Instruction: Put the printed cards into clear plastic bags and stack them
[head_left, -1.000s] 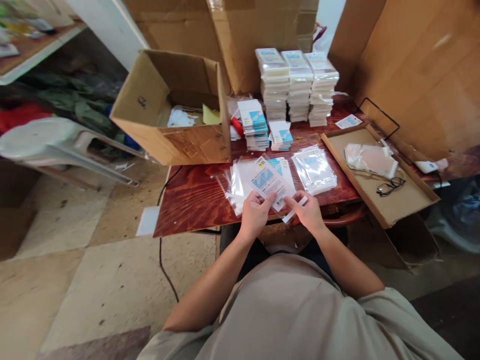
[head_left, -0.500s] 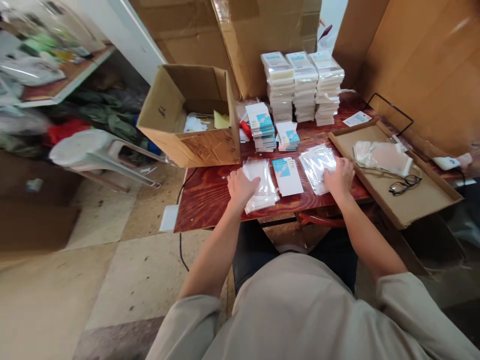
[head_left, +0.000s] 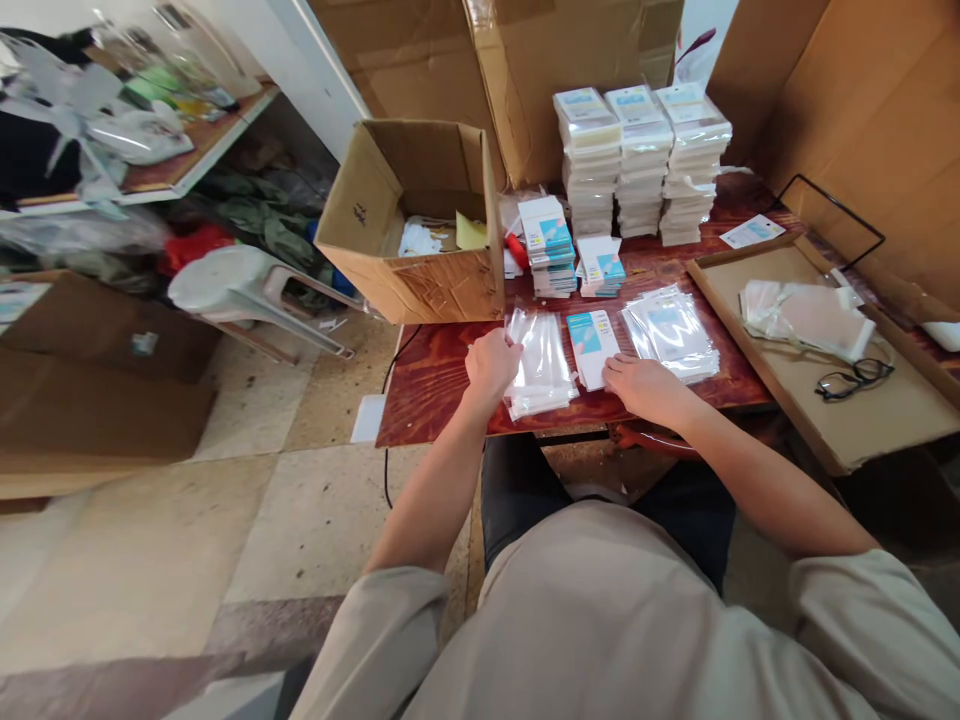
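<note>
My left hand [head_left: 491, 366] is closed at the left edge of a pile of clear plastic bags [head_left: 546, 362], with thumb and forefinger pinched on a bag's upper corner. My right hand [head_left: 639, 384] has its fingertips on the lower right corner of a small stack of white and blue printed cards [head_left: 591, 345], gripping at its edge. Right of the cards lies a pile of filled clear packets [head_left: 671, 325]. Two more card stacks stand behind: a taller one [head_left: 551, 260] and a lower one [head_left: 601, 268].
An open cardboard box [head_left: 442, 290] stands at the table's left. Tall stacks of packed sachets [head_left: 637, 165] rise at the back. On the right, a shallow cardboard tray [head_left: 810, 420] holds clear bags and eyeglasses [head_left: 855, 378]. A white stool [head_left: 225, 285] stands on the floor at left.
My right hand has moved left from the filled packets to the cards. My left hand has closed at the upper left edge of the bags. The view has shifted left.
</note>
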